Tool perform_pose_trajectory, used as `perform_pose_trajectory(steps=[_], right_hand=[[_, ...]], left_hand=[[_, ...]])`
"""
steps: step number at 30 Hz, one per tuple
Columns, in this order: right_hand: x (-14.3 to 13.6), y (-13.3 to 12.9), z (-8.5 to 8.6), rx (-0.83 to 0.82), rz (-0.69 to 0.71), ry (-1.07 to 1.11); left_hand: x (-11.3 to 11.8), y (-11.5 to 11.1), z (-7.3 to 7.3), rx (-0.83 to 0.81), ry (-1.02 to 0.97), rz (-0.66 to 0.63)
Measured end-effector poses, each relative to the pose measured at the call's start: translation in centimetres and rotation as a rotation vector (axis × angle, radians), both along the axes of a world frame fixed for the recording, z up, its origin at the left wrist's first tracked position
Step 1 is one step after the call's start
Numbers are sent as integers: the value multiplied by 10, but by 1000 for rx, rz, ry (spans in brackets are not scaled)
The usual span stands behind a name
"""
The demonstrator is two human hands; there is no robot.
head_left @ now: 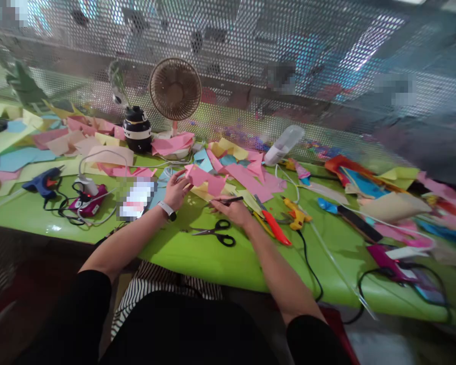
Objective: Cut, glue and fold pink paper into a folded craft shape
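Head view, looking down on a green table. Left hand: fingers spread and slightly bent, tips at the near-left edge of a folded piece of pink paper; cannot tell whether thumb and fingers pinch it or only rest there. Wristwatch on that wrist. Right hand: closed round a slim black pen-like tool, held slantwise just on the near side of the pink paper, tip too small to make out. Paper itself lies ahead of and between the two hands, among loose coloured scraps.

Black-handled scissors flat on the table, nearer the body than either hand, between the forearms, blades pointing left. Just right of the right hand, a red-handled tool; beyond it, a yellow glue gun with a dark cord. Left of the left hand, a lit phone; farther left, a purple power strip and a blue glue gun. Ahead of the left hand, a round fan and a black jar.
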State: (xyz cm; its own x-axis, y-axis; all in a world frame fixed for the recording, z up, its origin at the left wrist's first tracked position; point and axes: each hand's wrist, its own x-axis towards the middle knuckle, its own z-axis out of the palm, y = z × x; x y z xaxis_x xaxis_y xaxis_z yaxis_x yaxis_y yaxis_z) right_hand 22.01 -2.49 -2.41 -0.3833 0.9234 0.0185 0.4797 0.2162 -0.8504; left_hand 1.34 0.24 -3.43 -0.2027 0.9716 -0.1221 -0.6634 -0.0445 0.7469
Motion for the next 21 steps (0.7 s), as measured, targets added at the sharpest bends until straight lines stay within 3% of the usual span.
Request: perform_pose_trajectory(steps=[5,11,21], right_hand=[[-11,2,-21,7,-98,249],[-26,5,-45,-79,-113,444],[-30,3,-48,-46,-111,445]], left_hand=[[1,3,0,-29,-1,0],[0,-2,5,-19,9,-26],[1,-2,4,-24,-9,-45]])
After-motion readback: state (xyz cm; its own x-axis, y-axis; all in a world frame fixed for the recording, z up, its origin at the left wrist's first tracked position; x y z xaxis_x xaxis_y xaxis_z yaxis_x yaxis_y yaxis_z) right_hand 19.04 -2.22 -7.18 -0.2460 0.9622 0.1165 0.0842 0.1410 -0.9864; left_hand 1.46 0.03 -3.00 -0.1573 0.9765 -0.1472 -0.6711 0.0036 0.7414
